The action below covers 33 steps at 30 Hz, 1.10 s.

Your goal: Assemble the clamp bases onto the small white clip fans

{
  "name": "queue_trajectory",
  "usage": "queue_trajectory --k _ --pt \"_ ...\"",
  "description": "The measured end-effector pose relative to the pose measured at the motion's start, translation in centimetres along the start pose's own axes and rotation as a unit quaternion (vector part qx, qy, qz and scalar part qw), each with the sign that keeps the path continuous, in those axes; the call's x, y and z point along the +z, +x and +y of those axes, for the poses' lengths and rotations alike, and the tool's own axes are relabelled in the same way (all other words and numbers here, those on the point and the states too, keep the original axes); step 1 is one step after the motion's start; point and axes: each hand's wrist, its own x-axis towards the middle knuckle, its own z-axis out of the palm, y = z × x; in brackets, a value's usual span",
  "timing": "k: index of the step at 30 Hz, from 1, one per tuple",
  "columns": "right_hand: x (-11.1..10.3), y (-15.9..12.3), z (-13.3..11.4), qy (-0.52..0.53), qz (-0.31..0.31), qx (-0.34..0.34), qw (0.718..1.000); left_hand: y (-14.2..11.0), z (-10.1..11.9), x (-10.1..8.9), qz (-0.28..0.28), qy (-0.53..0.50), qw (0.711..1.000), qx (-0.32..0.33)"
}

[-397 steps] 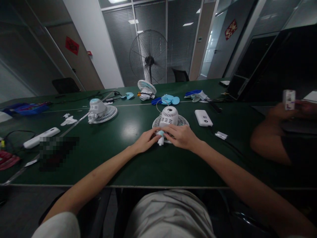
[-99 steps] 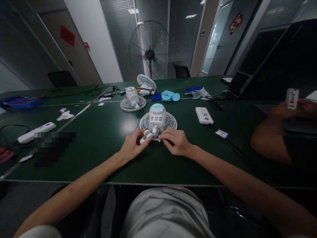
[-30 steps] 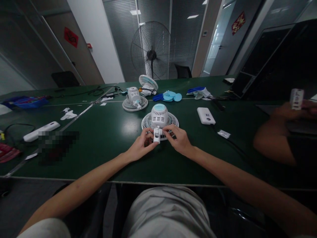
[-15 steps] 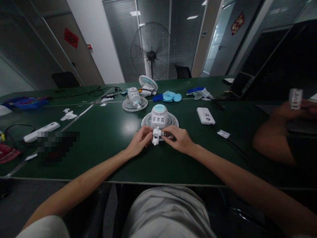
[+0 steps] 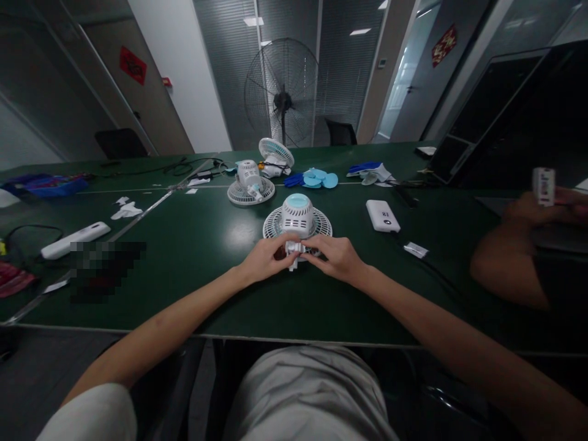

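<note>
A small white desk fan (image 5: 296,217) with a light blue cap lies grille-down on the green table (image 5: 197,245). Its white clip bracket (image 5: 294,251) sticks out toward me. My left hand (image 5: 264,258) pinches the bracket from the left, fingers curled. From the right, my right hand (image 5: 337,257) grips the same bracket, fingers closed round it. Both hands rest on the table just in front of the fan.
A second small fan (image 5: 250,184) lies behind, a third fan (image 5: 275,156) further back beside blue blades (image 5: 315,179). A white power bank (image 5: 383,215) lies right, a white remote-like bar (image 5: 76,239) left. Another person's arm (image 5: 509,257) rests at right, holding a small white object (image 5: 543,185).
Since a second ago both my hands have closed in tighter on the bracket, which now sits lower between my fingers. The fan has stayed in place.
</note>
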Motion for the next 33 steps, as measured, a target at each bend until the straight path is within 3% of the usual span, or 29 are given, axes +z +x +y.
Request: queue_trajectory --k 3,5,7,9,11,14,17,20,22,24,26,28,30,31,33 --pt "0.0 0.3 -0.2 0.013 -0.016 0.019 1.0 -0.1 -0.1 0.1 0.005 0.005 1.0 0.001" --pt "0.4 0.6 -0.7 0.067 -0.007 0.093 0.993 -0.1 -0.2 0.2 0.006 0.006 1.0 0.001" --pt "0.9 1.0 -1.3 0.161 -0.011 0.198 0.967 -0.1 -0.2 0.2 0.009 0.007 1.0 0.0" --pt "1.1 1.2 -1.7 0.234 -0.025 0.261 0.936 -0.2 -0.2 0.1 0.014 0.01 1.0 -0.001" --pt "0.6 1.2 -1.7 0.22 -0.019 0.239 0.946 -0.2 -0.1 0.0 0.014 0.009 1.0 -0.003" --pt "-0.7 0.9 -1.0 0.089 -0.024 0.106 0.99 -0.2 -0.1 -0.1 0.007 0.002 1.0 -0.002" --pt "-1.2 0.8 -0.7 0.013 -0.042 0.034 0.998 -0.3 -0.3 -0.1 0.007 0.0 1.0 -0.001" --pt "-0.3 1.3 -1.3 0.086 -0.022 0.115 0.989 -0.3 -0.5 -0.1 0.01 0.002 1.0 -0.006" --pt "0.4 1.7 -1.8 0.188 -0.042 0.213 0.958 -0.4 -0.6 -0.1 0.014 0.004 1.0 -0.012" --pt "0.7 1.7 -2.1 0.233 -0.047 0.258 0.936 -0.5 -0.6 -0.2 0.015 0.006 1.0 -0.014" --pt "0.4 1.5 -2.0 0.185 -0.03 0.208 0.96 -0.5 -0.6 -0.2 0.012 0.005 1.0 -0.012" --pt "-0.2 1.1 -1.6 0.09 -0.023 0.114 0.989 -0.5 -0.6 -0.3 0.012 0.002 1.0 -0.006" --pt "-0.5 1.0 -1.4 0.03 -0.035 0.056 0.997 -0.5 -0.7 -0.2 0.013 -0.001 1.0 -0.005" --pt "-0.5 1.0 -1.3 0.029 -0.031 0.059 0.997 -0.5 -0.8 -0.2 0.014 0.0 1.0 -0.007" --pt "-0.1 1.4 -1.4 0.094 -0.026 0.129 0.987 -0.5 -0.9 -0.1 0.013 0.002 1.0 -0.014"
